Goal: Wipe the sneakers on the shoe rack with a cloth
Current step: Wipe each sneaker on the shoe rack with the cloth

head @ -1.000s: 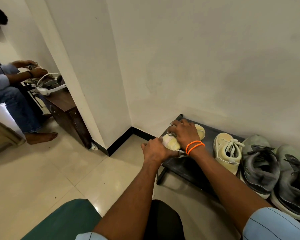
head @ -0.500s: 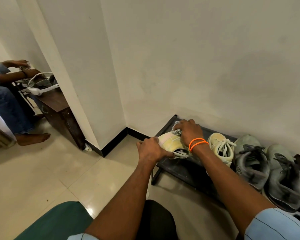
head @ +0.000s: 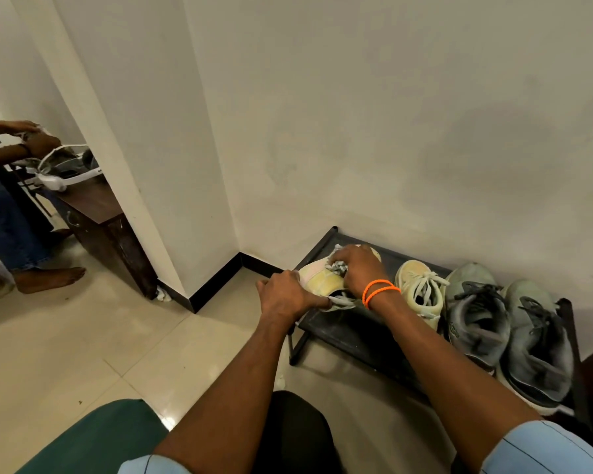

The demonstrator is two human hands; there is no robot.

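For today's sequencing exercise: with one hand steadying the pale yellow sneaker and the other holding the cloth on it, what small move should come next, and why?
Probably rub the cloth along the yellow sneaker: the right hand already presses it there while the left hand grips the heel.

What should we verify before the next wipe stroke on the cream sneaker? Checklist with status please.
1. Left hand grips the heel end of the pale yellow-cream sneaker: ok.
2. Right hand holds the crumpled grey-white cloth against the sneaker's upper: ok.
3. Sneaker tilted on its side over the black metal shoe rack: ok.
4. Whether the sneaker rests on the rack or is lifted off it: cannot tell.
5. Second cream lace-up sneaker and the two grey sneakers sit upright on the rack, clear of the hands: ok.
6. How clean the wiped area is: cannot tell, hand covers it.
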